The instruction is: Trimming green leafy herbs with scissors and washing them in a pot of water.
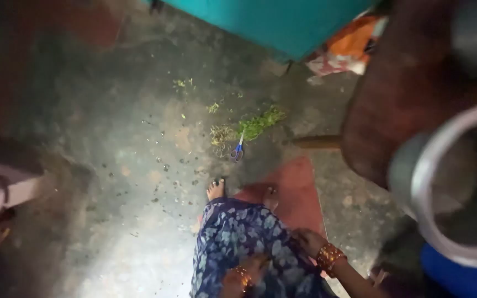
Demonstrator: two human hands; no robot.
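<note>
Both hands are down at the blue floral skirt (238, 243): right hand (309, 240) pressed on the cloth, fingers curled; left hand (244, 276) blurred, grip unclear. Blue-handled scissors (237, 150) and cut green leaves (260, 124) lie untouched on the concrete floor (128, 165) ahead.

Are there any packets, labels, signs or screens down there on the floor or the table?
None show: no packet, label, sign or screen.
Only crumpled orange and white cloth or wrapping lies under the teal furniture, too blurred to tell.
Both hands hold blue flowered fabric.
</note>
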